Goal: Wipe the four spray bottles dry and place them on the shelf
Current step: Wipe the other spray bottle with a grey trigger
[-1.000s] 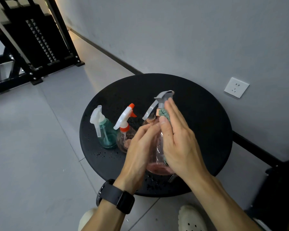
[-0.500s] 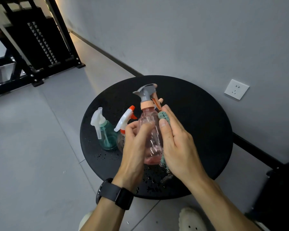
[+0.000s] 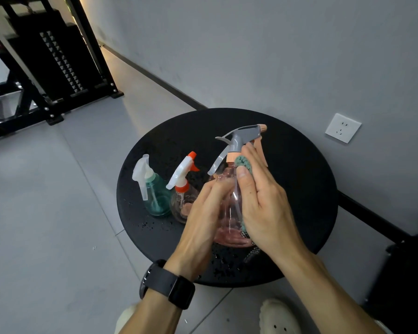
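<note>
Three spray bottles showed on the round black table (image 3: 287, 165), and we had both hands on the nearest one. Our left hand (image 3: 203, 220) wrapped its fingers (image 3: 217, 189) around the left side of the pink bottle (image 3: 228, 213), gripping the clear body just below the shoulder. Our right hand (image 3: 263, 206) lay flat against the bottle's right side, pressing a green cloth (image 3: 241, 162) between palm and plastic; the cloth's edge peeked out above our thumb, beside the bottle's neck, and a darker patterned end hung below the heel of that hand. The bottle's grey trigger head (image 3: 241, 136) stood above our right fingertips, its nozzle pointing away to the right. We could not tell whether the bottle's base touched the table.

Just left of our left fingers stood a clear bottle with an orange and white trigger (image 3: 182, 189), and beyond it, farther left, a teal bottle with a white trigger (image 3: 155, 194), the two close together. Water droplets (image 3: 150, 224) speckled the table below those two bottles and under our wrists. A black watch (image 3: 169, 283) sat on our left wrist.
</note>
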{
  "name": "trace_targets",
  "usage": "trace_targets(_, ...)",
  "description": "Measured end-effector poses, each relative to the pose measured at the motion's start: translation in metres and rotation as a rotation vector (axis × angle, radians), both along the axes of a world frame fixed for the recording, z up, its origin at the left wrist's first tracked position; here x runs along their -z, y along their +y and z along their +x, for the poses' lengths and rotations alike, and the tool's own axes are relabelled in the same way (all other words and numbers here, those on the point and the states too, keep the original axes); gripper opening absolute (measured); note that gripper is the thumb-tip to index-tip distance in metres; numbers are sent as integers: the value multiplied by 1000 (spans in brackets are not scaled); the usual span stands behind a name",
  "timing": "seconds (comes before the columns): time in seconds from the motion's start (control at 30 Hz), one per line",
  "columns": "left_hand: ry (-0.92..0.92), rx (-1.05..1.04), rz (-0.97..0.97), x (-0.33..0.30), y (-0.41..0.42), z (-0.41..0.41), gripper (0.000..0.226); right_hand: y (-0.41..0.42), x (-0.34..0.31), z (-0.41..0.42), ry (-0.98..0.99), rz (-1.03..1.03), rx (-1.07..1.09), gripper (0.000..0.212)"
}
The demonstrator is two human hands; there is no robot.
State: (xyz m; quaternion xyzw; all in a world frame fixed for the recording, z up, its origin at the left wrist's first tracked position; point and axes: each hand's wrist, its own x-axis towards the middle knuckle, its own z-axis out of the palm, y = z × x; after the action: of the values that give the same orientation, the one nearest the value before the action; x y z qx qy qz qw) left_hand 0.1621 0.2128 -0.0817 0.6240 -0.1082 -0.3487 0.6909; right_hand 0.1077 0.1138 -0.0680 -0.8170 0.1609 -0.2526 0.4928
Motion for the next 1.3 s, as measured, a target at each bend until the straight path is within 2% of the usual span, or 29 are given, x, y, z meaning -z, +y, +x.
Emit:
trace_targets(0.17, -22, -60, -41, 0, -2, -1, 57, -3, 2, 0, -6, 85, -24, 51)
trace_targets(0.43, 70, -201, -207, -1, 1, 11, 74, 5, 8, 1, -8, 146, -70, 53)
trace_targets(0.53, 60, -202, -209, -2, 1, 12, 64, 6, 9, 2, -7, 163, -79, 56)
trace_targets(0.63, 37, -122, -157, -5, 2, 8, 33, 4, 6, 1, -25, 132, -47, 50)
trace_targets(0.8, 35, 18, -45, -7, 2, 0, 38, -6, 7, -1, -25, 138, -16, 55)
trace_targets(0.87, 25, 38, -40, -9, 1, -2, 46, -8, 5, -1, -14, 133, -5, 50)
trace_targets(0.97, 9, -9, -43, -7, 0, -3, 62, -8, 4, -1, -18, 155, -17, 50)
trace_targets(1.07, 60, -93, -65, -4, -1, 0, 66, -4, 5, 0, -8, 171, -22, 55)
trace_targets(1.3, 73, -182, -149, -1, 1, 6, 57, 6, 5, -1, 8, 156, -33, 57)
